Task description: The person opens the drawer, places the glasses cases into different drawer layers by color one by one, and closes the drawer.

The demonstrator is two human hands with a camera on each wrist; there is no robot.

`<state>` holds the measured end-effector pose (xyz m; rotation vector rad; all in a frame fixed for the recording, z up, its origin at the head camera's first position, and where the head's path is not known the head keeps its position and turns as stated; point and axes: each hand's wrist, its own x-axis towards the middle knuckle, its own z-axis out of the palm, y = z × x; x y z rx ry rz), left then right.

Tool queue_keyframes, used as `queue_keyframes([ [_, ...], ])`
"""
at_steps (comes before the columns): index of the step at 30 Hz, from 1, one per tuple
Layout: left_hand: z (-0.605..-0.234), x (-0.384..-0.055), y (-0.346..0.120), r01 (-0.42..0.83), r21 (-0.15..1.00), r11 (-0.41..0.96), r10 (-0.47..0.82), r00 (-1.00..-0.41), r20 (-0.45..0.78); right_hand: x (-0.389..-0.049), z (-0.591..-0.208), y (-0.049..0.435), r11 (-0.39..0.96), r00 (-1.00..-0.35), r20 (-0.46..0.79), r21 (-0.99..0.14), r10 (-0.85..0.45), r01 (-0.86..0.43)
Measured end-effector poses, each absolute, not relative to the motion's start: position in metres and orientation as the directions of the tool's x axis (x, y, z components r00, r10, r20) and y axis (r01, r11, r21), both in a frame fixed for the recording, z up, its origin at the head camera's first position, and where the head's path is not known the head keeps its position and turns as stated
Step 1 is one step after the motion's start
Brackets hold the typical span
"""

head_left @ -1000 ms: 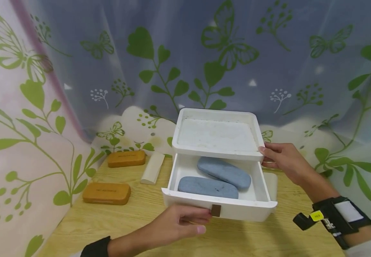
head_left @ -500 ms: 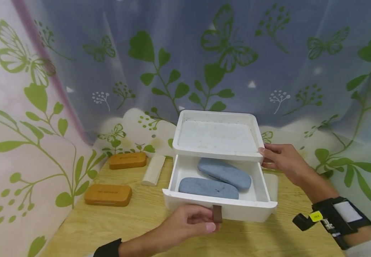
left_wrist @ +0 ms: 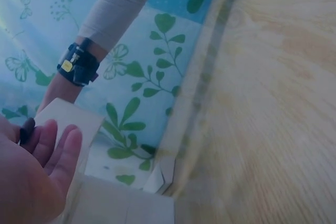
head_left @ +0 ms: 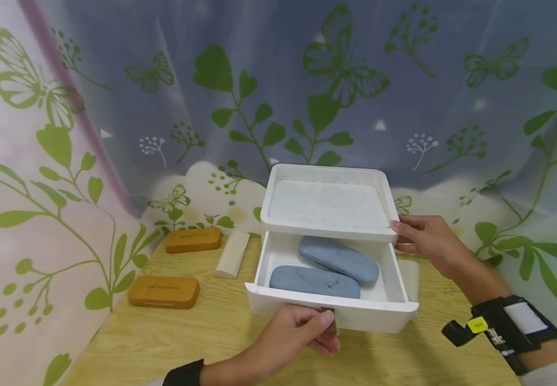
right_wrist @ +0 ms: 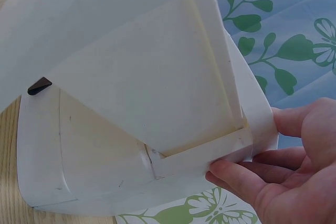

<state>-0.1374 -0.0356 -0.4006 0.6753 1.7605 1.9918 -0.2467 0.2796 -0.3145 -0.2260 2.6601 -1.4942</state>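
A small white drawer box with a tray-like top (head_left: pixel 326 201) stands on the table, its drawer (head_left: pixel 389 316) pulled out toward me. Inside lie two blue-grey glasses cases, the front one (head_left: pixel 314 281) lying across and the rear one (head_left: pixel 340 260) slanted, partly overlapping. My left hand (head_left: pixel 297 338) pinches the brown pull tab (head_left: pixel 334 323) on the drawer front between thumb and fingers; in the left wrist view the tab (left_wrist: pixel 26 130) shows dark beside the fingers. With thumb and fingertips, my right hand (head_left: pixel 425 241) grips the box's right side near the top corner, as the right wrist view also shows.
Two orange-brown cases, a rear one (head_left: pixel 193 239) and a front one (head_left: pixel 163 292), lie on the wooden table (head_left: pixel 128 348) to the left. Beside the box is a cream case (head_left: pixel 232 254); another cream object (head_left: pixel 409 279) is partly hidden at its right. A patterned curtain (head_left: pixel 259 80) hangs behind.
My left hand has moved right along the drawer front and its thumb has closed over the brown tab. The right hand keeps its place on the box. The drawer stays out.
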Motion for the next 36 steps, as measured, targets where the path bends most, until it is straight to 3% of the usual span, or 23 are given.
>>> queue_keyframes([
  [9,-0.404,-0.134,-0.029,0.045,0.986,-0.160,0.508,-0.853,0.121,-0.247,-0.313,0.278,0.494,-0.987,-0.006,-0.866,-0.164,-0.076],
  [36,-0.404,-0.149,-0.025,0.116,0.974,-0.194,0.470,-0.860,0.196,-0.247,-0.314,0.283,0.472,-0.984,-0.009,-0.878,-0.179,-0.077],
])
